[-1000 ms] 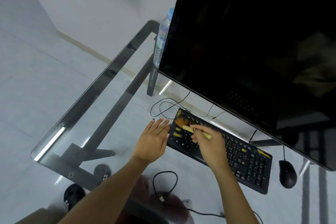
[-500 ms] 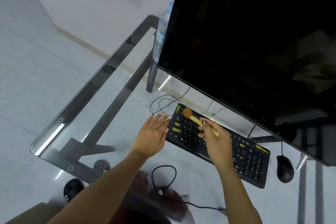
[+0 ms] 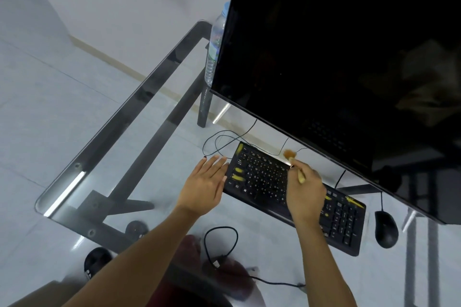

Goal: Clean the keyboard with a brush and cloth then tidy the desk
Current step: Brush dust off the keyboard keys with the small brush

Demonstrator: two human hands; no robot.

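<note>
R hand (image 3: 305,197) is pinching the brush (image 3: 295,166) by its pale handle, fingers curled round it, bristle tuft poking past the kbd's far edge just under the monitor (image 3: 336,57). L hand (image 3: 207,183) is lying flat w/ fingers straight, holding nothing, fingertips against the left end of the keyboard (image 3: 287,187), prob. steadying it. Keyboard is sitting on the glass desk (image 3: 119,119), angled, w/ yellow smears showing at the left end and near the numpad. No cloth is showing anywhere in view. Judging by that, brushing is under way and the wipe + tidy are not yet done. Risks from here: bristles are working right at the back edge, so dust is likely getting flicked onto the glass behind or toward the screen base instead of off the desk; a thin cable (image 3: 219,142) is looping just beyond the kbd's left corner, and a wide sweep could snag it and drag the kbd. Glass is slick, so if the L hand is pressing too lightly the kbd could slide toward the mouse (image 3: 386,228), which is lying just beside its right end. Water bottle (image 3: 215,42) is standing behind the monitor edge, well apart from the hands, low risk.
</note>
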